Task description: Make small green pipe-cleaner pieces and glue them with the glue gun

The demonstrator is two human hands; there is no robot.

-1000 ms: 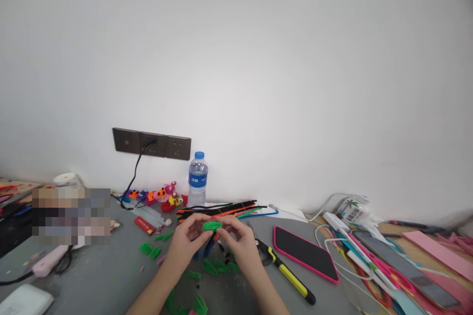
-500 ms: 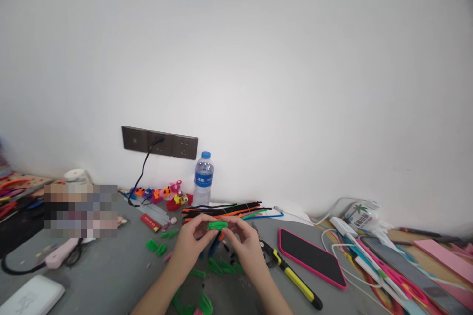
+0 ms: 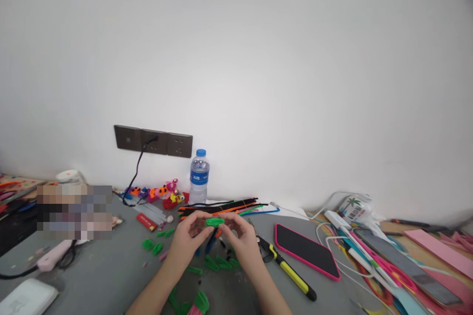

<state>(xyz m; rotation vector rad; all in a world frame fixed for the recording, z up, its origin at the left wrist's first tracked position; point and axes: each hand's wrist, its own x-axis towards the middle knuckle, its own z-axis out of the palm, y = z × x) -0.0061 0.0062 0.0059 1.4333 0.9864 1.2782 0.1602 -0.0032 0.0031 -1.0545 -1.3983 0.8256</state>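
head view: bottle (image 3: 199, 177) behind hands, phone (image 3: 306, 251) r. of pliers (image 3: 291, 273).

Phone (image 3: 307, 251) beside right hand (image 3: 244, 240)

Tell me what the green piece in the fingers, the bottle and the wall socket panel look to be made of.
Green piece: probably fuzzy chenille stem, judging by its soft, matte edges.
Bottle: clear, glossy plastic, likely; it is see-through, with a blue cap.
Socket panel: dark grey-brown, smooth; plastic or coated metal, I can't tell which.

Bare forearms (image 3: 158, 283) — bare, slender-fingered hands (image 3: 185, 237)
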